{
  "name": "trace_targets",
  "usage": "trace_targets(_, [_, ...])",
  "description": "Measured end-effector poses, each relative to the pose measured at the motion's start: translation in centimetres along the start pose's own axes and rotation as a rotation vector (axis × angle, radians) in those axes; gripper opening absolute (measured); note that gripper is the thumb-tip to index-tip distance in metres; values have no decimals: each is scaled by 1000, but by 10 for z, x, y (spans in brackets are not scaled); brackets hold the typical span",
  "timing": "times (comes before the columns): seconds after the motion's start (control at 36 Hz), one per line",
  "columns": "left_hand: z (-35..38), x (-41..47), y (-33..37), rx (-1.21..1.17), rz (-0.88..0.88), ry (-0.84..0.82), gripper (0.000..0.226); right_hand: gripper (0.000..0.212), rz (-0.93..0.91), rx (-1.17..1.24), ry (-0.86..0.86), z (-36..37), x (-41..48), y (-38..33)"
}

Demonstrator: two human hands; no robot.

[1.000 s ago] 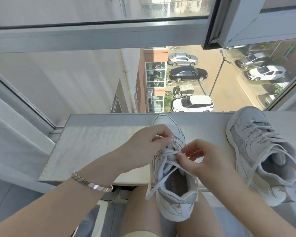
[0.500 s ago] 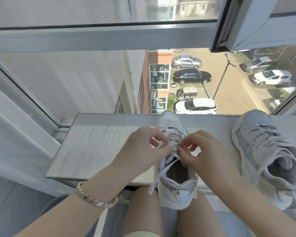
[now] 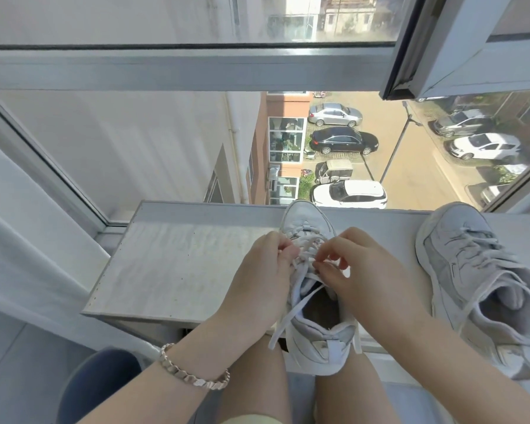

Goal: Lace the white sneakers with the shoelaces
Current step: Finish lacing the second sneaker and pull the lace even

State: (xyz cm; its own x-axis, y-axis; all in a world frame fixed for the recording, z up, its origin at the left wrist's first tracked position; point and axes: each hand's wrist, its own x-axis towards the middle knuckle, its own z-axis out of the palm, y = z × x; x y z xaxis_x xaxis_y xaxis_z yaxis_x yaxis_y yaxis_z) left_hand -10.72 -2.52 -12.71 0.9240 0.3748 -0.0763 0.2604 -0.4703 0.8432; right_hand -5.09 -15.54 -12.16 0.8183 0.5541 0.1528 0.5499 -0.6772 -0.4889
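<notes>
A white sneaker (image 3: 314, 338) stands toe-away on the window sill (image 3: 178, 264), its heel hanging over my knees. Its white shoelace (image 3: 291, 313) crosses the upper eyelets, and one loose end trails down the left side. My left hand (image 3: 263, 276) curls against the left side of the lacing and pinches the lace near the eyelets. My right hand (image 3: 361, 270) pinches the lace at the tongue between thumb and forefinger. A second white sneaker (image 3: 484, 280), laced, lies at the right on the sill.
The sill ends at a window (image 3: 166, 142) looking far down onto parked cars (image 3: 349, 194). An open window sash (image 3: 441, 47) juts in at upper right. A white curtain (image 3: 19, 255) hangs at left. A blue stool edge (image 3: 95, 384) shows below left.
Both hands have moved up the shoe toward the toe and come closer together over the lacing. The view has shifted slightly down and left.
</notes>
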Motion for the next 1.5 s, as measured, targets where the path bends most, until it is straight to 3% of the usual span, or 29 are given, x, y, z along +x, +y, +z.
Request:
trace_targets(0.14, [-1, 1, 0, 21, 88, 25, 9, 12, -44, 6, 24, -1, 4, -1])
trace_targets(0.22, [-2, 0, -2, 33, 161, 15, 18, 20, -81, 22, -10, 2, 8, 2])
trace_targets(0.36, [-3, -6, -13, -16, 230, -3, 23, 3, -169, 138, 31, 5, 7, 11])
trace_targets(0.56, [-4, -10, -23, -23, 273, 45, 30, 11, -344, 148, -23, -3, 4, 18])
trace_targets(0.67, [-3, -11, -23, -109, 220, 81, 27, 20, -188, 257, -85, -8, 9, 8])
trace_targets(0.72, [-1, -11, -23, -144, 193, 86, 21, 27, -121, 186, -130, -8, 16, 1])
trace_targets(0.78, [-1, -11, -23, -186, 154, 83, 14, 17, -75, 88, -211, -9, 23, -5])
trace_targets(0.94, [1, -11, -23, -216, 104, 89, 11, 18, -121, -27, -299, -9, 29, -3])
trace_targets(1.03, [1, -12, -22, -159, 128, 95, 9, 15, -228, 30, -249, -4, 20, -1])
trace_targets(1.11, [1, -14, -22, -114, 132, 110, 8, 16, -243, 239, -130, -8, 8, 2])
trace_targets(1.25, [5, -16, -20, -89, 108, 143, 14, 31, 42, 514, -214, -12, -7, 13])
trace_targets(1.33, [7, -16, -18, -73, 103, 147, 18, 35, 139, 459, -173, -15, -4, 11])
trace_targets(1.42, [7, -15, -17, -49, 108, 148, 23, 21, 79, 350, -161, -17, 1, 6])
trace_targets(1.5, [6, -15, -18, -34, 105, 144, 25, 23, -2, 389, -158, -16, 3, 4])
